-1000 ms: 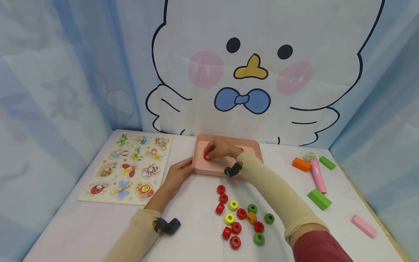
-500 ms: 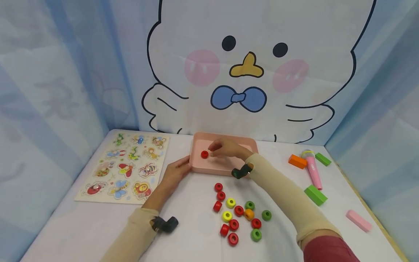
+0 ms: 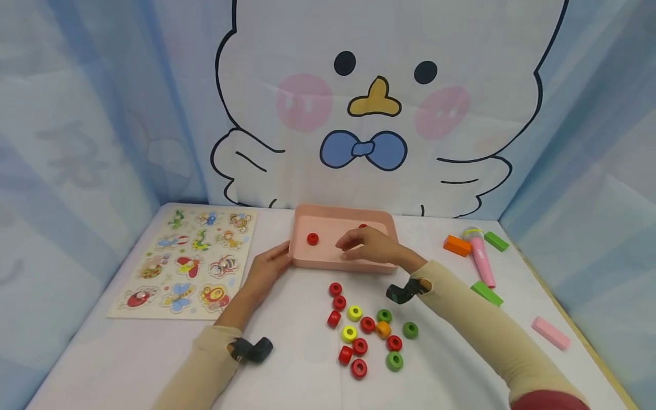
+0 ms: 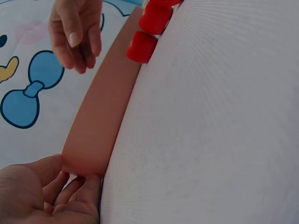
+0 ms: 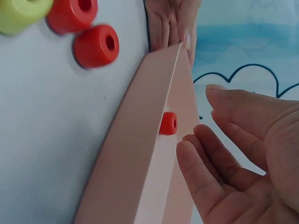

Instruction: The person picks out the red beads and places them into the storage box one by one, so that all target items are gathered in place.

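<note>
While the pink tray (image 3: 302, 259) is steadied at its left corner by the left hand (image 3: 266, 272), whose fingers are laid straight against the wall, the right hand (image 3: 371, 247) is held over the tray's near right part with its fingers loosely spread and nothing gripped. One red bead (image 3: 312, 238) is seen lying on the tray floor toward the left, and a second red bead (image 3: 363, 227) is glimpsed near the far wall, partly hidden by the fingers. A cluster of loose beads (image 3: 366, 333), red, yellow, green and orange, is spread on the white table (image 3: 128, 364) just in front of the tray. An insect puzzle board (image 3: 189, 262) is set to the left, and a toy microphone (image 3: 479, 256) with coloured blocks to the right. A risk is judged from the low sleeve: the loose beads could be swept and rolled away. If the tray were nudged, the beads inside could roll.
</note>
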Demonstrator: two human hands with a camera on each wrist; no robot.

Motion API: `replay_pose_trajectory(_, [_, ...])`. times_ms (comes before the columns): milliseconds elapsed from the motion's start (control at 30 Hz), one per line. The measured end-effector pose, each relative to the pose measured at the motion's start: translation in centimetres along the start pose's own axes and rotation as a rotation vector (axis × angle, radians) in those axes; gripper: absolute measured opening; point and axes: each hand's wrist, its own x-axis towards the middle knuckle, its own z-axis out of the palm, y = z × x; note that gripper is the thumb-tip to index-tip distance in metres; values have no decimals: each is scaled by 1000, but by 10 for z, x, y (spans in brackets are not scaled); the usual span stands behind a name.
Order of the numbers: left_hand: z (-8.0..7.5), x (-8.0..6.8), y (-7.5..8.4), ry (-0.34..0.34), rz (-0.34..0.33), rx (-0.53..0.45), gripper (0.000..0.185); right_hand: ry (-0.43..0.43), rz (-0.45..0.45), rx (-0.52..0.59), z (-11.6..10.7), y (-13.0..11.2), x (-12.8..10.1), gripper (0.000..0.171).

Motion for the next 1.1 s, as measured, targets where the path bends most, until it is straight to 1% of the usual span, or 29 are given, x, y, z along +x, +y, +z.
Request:
replay_pose_trajectory(100, [-2,0,1,-2,8,-24,47,-5,-54,33,1,-3,-17,28])
replay_pose_trajectory(233, [-4,-1,2,9,3,-33,47,-32,-88,113,7,-6,-36,29])
replay_pose_trajectory(433, [-8,-1,3,15,-18,-41,48,-127,-98,203,27,-8,-55,29])
replay_pose_trajectory(567, [-9,-2,4,10,-19,-44,48,-188,-111,220,42,-12,-61,27])
replay_pose_trajectory(700, [-7,-2,4,1,-25,-46,48,-219,-106,223,53,-18,-65,25])
replay_pose_trajectory(867, [-3,-1,3,8,-33,-48,48,-213,-84,196,62,-25,-70,25])
replay_pose_trajectory(1100, [2,0,3,-2,-39,-38,48,-202,-78,85,69,-35,-74,23])
